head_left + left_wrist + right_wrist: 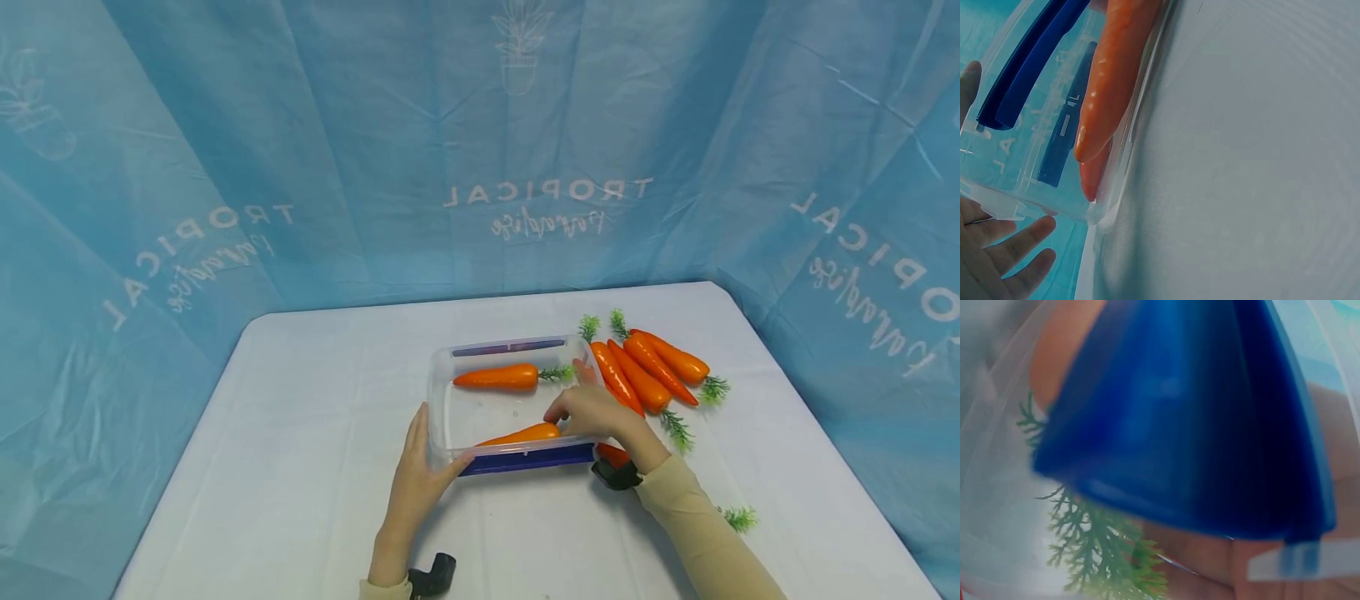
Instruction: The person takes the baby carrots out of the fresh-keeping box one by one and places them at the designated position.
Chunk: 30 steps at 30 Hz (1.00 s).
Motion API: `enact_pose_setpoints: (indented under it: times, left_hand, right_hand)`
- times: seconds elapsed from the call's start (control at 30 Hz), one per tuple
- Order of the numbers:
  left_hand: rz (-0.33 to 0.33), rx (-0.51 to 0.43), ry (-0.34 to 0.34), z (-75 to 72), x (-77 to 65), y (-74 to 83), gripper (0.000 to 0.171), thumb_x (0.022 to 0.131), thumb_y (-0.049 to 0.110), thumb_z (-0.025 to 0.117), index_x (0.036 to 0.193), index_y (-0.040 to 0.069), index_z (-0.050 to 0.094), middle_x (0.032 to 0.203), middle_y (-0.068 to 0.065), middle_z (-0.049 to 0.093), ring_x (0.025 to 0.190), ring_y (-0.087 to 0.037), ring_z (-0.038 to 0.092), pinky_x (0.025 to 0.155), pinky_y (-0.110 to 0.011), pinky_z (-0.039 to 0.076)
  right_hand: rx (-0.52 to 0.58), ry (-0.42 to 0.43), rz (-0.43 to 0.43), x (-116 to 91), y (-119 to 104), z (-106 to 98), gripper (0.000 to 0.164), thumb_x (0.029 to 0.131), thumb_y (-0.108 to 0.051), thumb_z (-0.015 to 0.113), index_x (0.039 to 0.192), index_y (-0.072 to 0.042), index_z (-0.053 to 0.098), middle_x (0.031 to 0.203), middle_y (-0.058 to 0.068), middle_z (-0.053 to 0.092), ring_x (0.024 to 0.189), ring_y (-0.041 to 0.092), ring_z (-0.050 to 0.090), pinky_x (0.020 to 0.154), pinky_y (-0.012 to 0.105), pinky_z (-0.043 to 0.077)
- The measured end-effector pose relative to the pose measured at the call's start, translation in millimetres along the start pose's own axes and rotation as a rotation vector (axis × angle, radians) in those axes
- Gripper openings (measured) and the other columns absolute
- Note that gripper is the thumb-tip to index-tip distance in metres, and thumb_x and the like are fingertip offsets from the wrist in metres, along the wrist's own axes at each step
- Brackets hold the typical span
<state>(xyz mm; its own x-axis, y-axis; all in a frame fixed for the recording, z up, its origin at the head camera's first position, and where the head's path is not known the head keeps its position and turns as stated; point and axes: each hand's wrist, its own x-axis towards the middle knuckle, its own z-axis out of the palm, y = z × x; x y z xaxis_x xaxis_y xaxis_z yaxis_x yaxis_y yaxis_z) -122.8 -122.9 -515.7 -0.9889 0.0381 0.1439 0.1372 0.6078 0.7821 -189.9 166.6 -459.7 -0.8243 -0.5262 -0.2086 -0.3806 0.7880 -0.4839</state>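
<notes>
A clear plastic container (437, 408) with blue clip handles stands on the table. Inside it, an orange carrot (498, 377) lies along the far side, its green top to the right. A second carrot (525, 434) lies along the near wall; its tip shows through the plastic in the left wrist view. My right hand (592, 410) reaches over the rim and pinches this carrot at its leafy end. In the right wrist view a blue handle (1179, 425) hides most of the fingers. My left hand (420, 475) touches the container's near left corner, fingers straight and spread.
Several carrots (648, 362) with green tops lie to the right of the container. Another carrot (613, 455) is partly hidden beneath my right wrist, and a green sprig (738, 518) shows beside the sleeve. Blue curtains (375, 167) surround the white table (300, 458).
</notes>
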Motion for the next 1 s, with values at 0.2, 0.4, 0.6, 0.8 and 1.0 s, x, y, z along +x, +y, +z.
enact_pose_setpoints:
  times: [0.2, 0.4, 0.6, 0.8, 1.0]
  left_hand:
    - [0.007, 0.005, 0.008, 0.1, 0.4, -0.7, 0.104, 0.077, 0.052, 0.073, 0.153, 0.01, 0.016, 0.157, -0.015, 0.023, 0.141, -0.037, 0.032, 0.111, -0.057, 0.032]
    - [0.013, -0.001, 0.003, 0.3, 1.2, -1.4, 0.104, 0.077, 0.051, 0.073, 0.153, 0.009, 0.015, 0.157, -0.015, 0.023, 0.141, -0.037, 0.032, 0.111, -0.058, 0.032]
    - [0.025, 0.006, 0.009, 0.7, 0.3, -1.8, 0.103, 0.078, 0.049, 0.073, 0.153, 0.009, 0.016, 0.157, -0.016, 0.024, 0.14, -0.038, 0.033, 0.11, -0.058, 0.033]
    - [0.034, 0.006, 0.004, 0.0, 0.5, -1.6, 0.102, 0.078, 0.047, 0.073, 0.153, 0.008, 0.015, 0.157, -0.016, 0.024, 0.14, -0.037, 0.033, 0.111, -0.057, 0.033]
    - [0.028, 0.0, 0.004, -0.4, 0.6, -0.8, 0.103, 0.078, 0.047, 0.074, 0.153, 0.008, 0.016, 0.157, -0.016, 0.024, 0.14, -0.037, 0.033, 0.111, -0.057, 0.032]
  right_hand:
    - [0.01, -0.019, 0.028, 0.0, 0.0, 0.1, 0.029, 0.08, -0.019, 0.074, 0.109, -0.018, 0.074, 0.106, -0.004, 0.072, 0.098, 0.017, 0.065, 0.081, 0.033, 0.055]
    - [0.002, -0.032, 0.014, 0.2, -1.9, -2.0, 0.031, 0.08, -0.022, 0.074, 0.111, -0.019, 0.073, 0.111, -0.002, 0.071, 0.104, 0.021, 0.064, 0.085, 0.036, 0.054]
    - [-0.004, -0.049, -0.04, 0.4, 0.8, -2.1, 0.028, 0.083, -0.019, 0.072, 0.111, -0.017, 0.073, 0.109, -0.003, 0.072, 0.099, 0.019, 0.066, 0.087, 0.037, 0.054]
    - [-0.008, -0.042, -0.043, 0.8, 2.2, -0.7, 0.028, 0.083, -0.012, 0.07, 0.11, -0.016, 0.072, 0.107, -0.002, 0.072, 0.097, 0.019, 0.067, 0.086, 0.036, 0.055]
    - [-0.019, -0.033, -0.057, 1.4, 1.5, -1.5, 0.028, 0.082, -0.014, 0.071, 0.11, -0.015, 0.073, 0.108, -0.001, 0.072, 0.097, 0.02, 0.067, 0.085, 0.036, 0.055]
